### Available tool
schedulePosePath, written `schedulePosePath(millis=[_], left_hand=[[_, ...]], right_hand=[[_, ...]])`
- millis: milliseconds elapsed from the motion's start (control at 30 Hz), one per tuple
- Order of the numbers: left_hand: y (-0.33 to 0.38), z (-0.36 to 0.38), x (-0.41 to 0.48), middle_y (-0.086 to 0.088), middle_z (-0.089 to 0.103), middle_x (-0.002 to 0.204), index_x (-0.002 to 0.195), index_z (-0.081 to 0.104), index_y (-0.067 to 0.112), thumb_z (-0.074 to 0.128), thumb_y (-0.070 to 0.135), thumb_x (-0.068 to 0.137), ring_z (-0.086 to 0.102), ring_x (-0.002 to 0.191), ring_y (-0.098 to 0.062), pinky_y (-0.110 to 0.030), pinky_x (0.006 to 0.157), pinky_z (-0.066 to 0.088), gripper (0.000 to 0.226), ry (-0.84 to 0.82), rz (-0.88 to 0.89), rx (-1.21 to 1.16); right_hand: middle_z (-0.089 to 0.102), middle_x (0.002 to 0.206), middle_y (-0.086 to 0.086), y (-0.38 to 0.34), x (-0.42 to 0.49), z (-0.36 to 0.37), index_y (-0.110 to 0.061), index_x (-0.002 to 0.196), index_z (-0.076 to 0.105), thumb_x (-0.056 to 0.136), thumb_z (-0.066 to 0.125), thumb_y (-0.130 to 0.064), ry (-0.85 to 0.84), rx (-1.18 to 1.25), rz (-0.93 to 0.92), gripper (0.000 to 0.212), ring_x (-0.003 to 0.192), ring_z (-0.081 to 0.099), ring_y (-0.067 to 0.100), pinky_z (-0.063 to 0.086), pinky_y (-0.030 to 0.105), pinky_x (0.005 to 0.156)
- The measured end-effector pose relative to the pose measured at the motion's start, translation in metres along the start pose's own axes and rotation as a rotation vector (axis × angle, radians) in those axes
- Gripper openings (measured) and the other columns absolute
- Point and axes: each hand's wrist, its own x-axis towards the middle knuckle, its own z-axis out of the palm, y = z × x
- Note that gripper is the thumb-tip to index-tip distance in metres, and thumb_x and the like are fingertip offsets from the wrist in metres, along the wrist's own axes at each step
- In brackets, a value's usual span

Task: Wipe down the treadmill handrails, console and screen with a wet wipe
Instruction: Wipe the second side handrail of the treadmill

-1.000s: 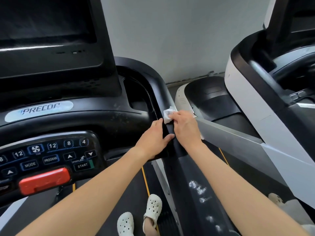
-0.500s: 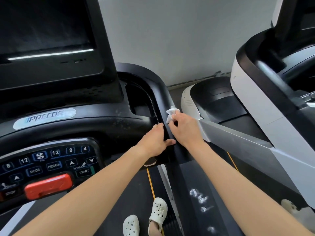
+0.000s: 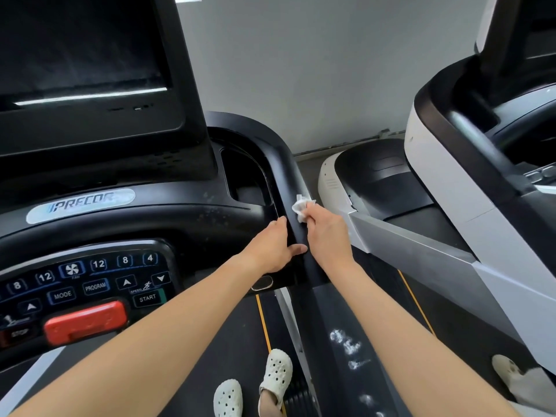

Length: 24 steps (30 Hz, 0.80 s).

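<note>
Head view: grey wall (image 3: 301, 70), console (image 3: 180, 224) marked PRECOR, START. Right hand (image 3: 329, 236) pinches wipe (image 3: 301, 206) on handrail (image 3: 287, 159); left hand (image 3: 270, 251) grips it.

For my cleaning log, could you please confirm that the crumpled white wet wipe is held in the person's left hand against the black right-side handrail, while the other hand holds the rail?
Not quite: the head view shows the crumpled white wet wipe held in the right hand, not the left, against the black right-side handrail, while the left hand holds the rail.
</note>
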Motion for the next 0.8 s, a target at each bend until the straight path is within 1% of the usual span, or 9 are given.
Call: schedulePosePath(millis=[67, 133, 267, 367, 433, 500, 667, 767, 800], left_hand=[[0.002, 0.0, -0.003, -0.008, 0.05, 0.149, 0.157, 0.028, 0.012, 0.068, 0.051, 0.095, 0.056, 0.129, -0.024, -0.03, 0.101, 0.046, 0.084, 0.006, -0.005, 0.011], [0.004, 0.002, -0.006, -0.01, 0.043, 0.157, 0.161, 0.018, 0.011, 0.067, 0.049, 0.097, 0.05, 0.137, -0.025, -0.03, 0.104, 0.042, 0.089, 0.009, -0.017, -0.001], [0.007, 0.003, -0.01, -0.011, 0.047, 0.153, 0.16, 0.021, 0.011, 0.065, 0.048, 0.097, 0.053, 0.134, -0.025, -0.031, 0.103, 0.045, 0.086, 0.008, -0.031, -0.031], [0.008, 0.006, -0.014, -0.011, 0.049, 0.152, 0.163, 0.016, 0.012, 0.063, 0.047, 0.099, 0.054, 0.133, -0.025, -0.033, 0.106, 0.046, 0.087, 0.013, -0.042, -0.054], [0.008, 0.008, -0.015, -0.011, 0.046, 0.156, 0.163, 0.014, 0.012, 0.062, 0.046, 0.1, 0.05, 0.138, -0.025, -0.033, 0.109, 0.044, 0.086, 0.017, -0.04, -0.074], [0.007, 0.009, -0.016, -0.011, 0.041, 0.16, 0.164, 0.013, 0.013, 0.062, 0.045, 0.101, 0.046, 0.143, -0.025, -0.033, 0.11, 0.041, 0.086, 0.026, -0.036, -0.09], [0.002, 0.016, -0.022, -0.01, 0.037, 0.163, 0.164, 0.014, 0.014, 0.059, 0.045, 0.102, 0.041, 0.147, -0.023, -0.033, 0.115, 0.037, 0.083, 0.059, -0.005, -0.135], [-0.002, 0.019, -0.026, -0.008, 0.037, 0.163, 0.164, 0.018, 0.014, 0.06, 0.046, 0.102, 0.04, 0.148, -0.022, -0.033, 0.116, 0.036, 0.082, 0.073, 0.008, -0.144], [-0.002, 0.02, -0.027, -0.007, 0.038, 0.163, 0.164, 0.018, 0.015, 0.061, 0.047, 0.101, 0.04, 0.147, -0.022, -0.033, 0.116, 0.037, 0.082, 0.07, 0.01, -0.139]], right_hand=[[0.052, 0.081, -0.018, 0.003, -0.022, -0.004, -0.021, 0.091, 0.059, 0.095, 0.05, 0.004, -0.007, -0.023, -0.045, 0.026, 0.069, 0.05, 0.01, 0.042, 0.028, 0.062], [0.052, 0.081, -0.013, 0.008, -0.036, -0.008, -0.019, 0.093, 0.058, 0.096, 0.049, 0.004, -0.023, -0.078, -0.077, 0.025, 0.068, 0.05, 0.013, 0.046, 0.031, 0.062], [0.059, 0.079, -0.002, 0.011, -0.017, -0.002, -0.022, 0.096, 0.062, 0.093, 0.046, 0.006, -0.001, -0.09, -0.01, 0.032, 0.067, 0.053, 0.021, 0.051, 0.042, 0.065], [0.067, 0.085, 0.005, 0.008, 0.004, 0.006, -0.023, 0.112, 0.066, 0.096, 0.043, 0.001, -0.002, -0.075, 0.109, 0.038, 0.071, 0.059, 0.027, 0.054, 0.046, 0.069], [0.069, 0.088, 0.007, 0.008, 0.003, 0.007, -0.021, 0.117, 0.065, 0.097, 0.042, 0.0, -0.018, -0.083, 0.142, 0.037, 0.075, 0.061, 0.029, 0.055, 0.047, 0.072], [0.067, 0.085, 0.005, 0.008, -0.01, 0.002, -0.02, 0.116, 0.065, 0.097, 0.043, 0.001, -0.017, -0.083, 0.121, 0.036, 0.074, 0.06, 0.027, 0.054, 0.045, 0.071], [0.057, 0.07, 0.003, 0.013, -0.06, -0.016, -0.015, 0.101, 0.063, 0.1, 0.049, 0.0, -0.005, -0.113, 0.039, 0.021, 0.062, 0.052, 0.023, 0.047, 0.037, 0.062], [0.055, 0.066, 0.004, 0.007, -0.053, -0.014, -0.011, 0.101, 0.068, 0.098, 0.05, 0.002, 0.025, -0.158, 0.078, 0.022, 0.055, 0.043, 0.017, 0.033, 0.031, 0.056], [0.055, 0.067, 0.005, 0.003, -0.047, -0.012, -0.011, 0.102, 0.068, 0.097, 0.05, 0.003, 0.028, -0.166, 0.098, 0.024, 0.055, 0.043, 0.016, 0.03, 0.029, 0.055]])
